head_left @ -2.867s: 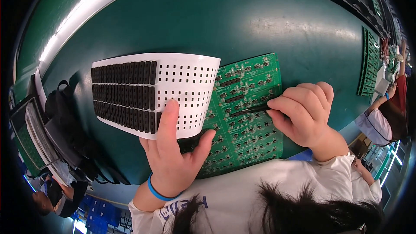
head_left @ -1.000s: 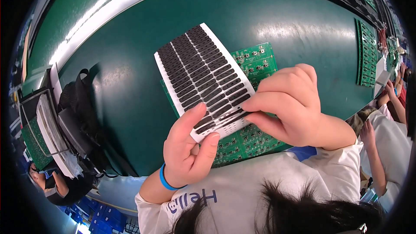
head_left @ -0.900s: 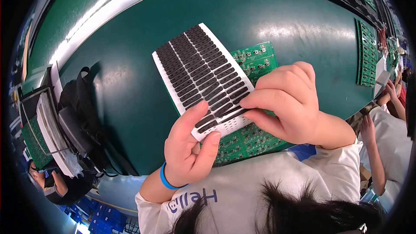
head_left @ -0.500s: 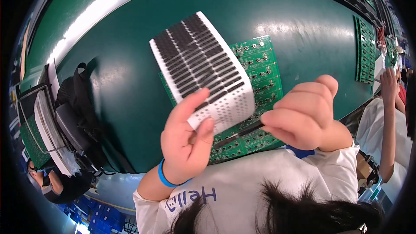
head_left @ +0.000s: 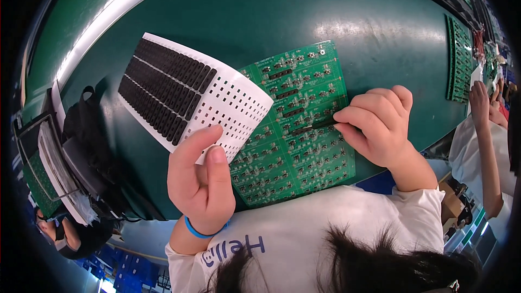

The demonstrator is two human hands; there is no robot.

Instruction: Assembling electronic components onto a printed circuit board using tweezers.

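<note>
My left hand (head_left: 203,187) pinches the lower edge of a white perforated sheet (head_left: 230,97), thumb in front. Rows of black strips (head_left: 168,81) cover its far left part; the part nearer my fingers is bare. The sheet is curved and overhangs the left edge of a green circuit board (head_left: 320,165) on the table. Black tweezers (head_left: 324,123) are closed in my right hand (head_left: 380,127), their tips low over the middle of the board, at what looks like a dark strip. Farther up on the board, several black strips (head_left: 287,94) lie in a column.
A dark green table (head_left: 380,32) lies under the work. On the left are a black bag (head_left: 89,125) and a wire rack (head_left: 40,157). Another green board stack (head_left: 458,59) sits at the far right, near a co-worker's arm (head_left: 485,146).
My left hand has swung the sheet left and tilted it, uncovering more of the board. My right hand has moved slightly up, bringing the tweezer tips from beside the sheet to mid-board.
</note>
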